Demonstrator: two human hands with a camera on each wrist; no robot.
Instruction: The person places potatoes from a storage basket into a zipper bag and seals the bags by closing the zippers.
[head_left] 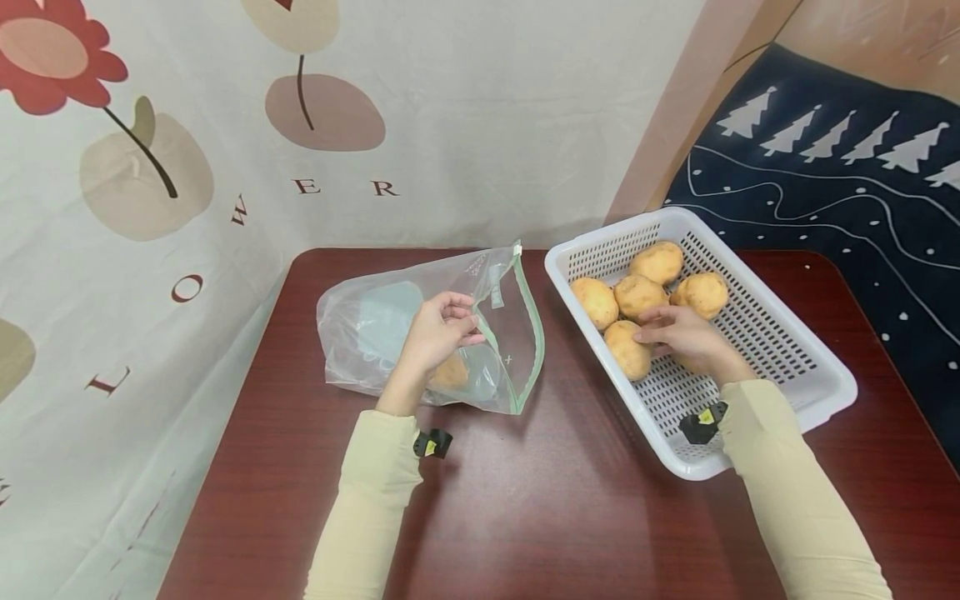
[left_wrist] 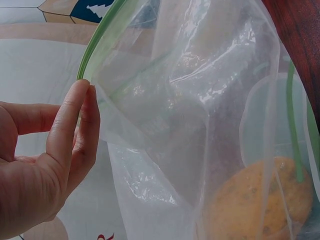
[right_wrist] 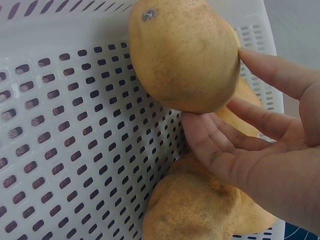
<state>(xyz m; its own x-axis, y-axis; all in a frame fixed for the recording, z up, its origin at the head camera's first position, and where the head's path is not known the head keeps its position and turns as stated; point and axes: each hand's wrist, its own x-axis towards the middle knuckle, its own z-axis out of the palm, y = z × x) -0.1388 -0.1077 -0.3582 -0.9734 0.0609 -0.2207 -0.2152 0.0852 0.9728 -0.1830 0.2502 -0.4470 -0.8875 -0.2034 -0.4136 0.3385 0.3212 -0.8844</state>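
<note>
My left hand [head_left: 438, 333] pinches the green rim of a clear zip bag [head_left: 375, 317] lying on its side, its mouth spread toward the right. In the left wrist view the thumb and fingertips [left_wrist: 86, 92] meet at that green edge. One potato [left_wrist: 260, 200] shows through the plastic inside the bag. Over in the white basket, my right hand [head_left: 686, 337] holds a potato [right_wrist: 185, 55] between thumb and fingers. Several other potatoes [head_left: 656, 262] lie around it, grouped toward the basket's far left part; another is partly hidden beneath the hand.
The white perforated basket [head_left: 806, 333] stands slanted on the right of the dark red table [head_left: 540, 517]. Behind the table hangs a pale flower-printed cloth [head_left: 487, 167]. A dark blue cloth with white trees [head_left: 825, 183] is at the right.
</note>
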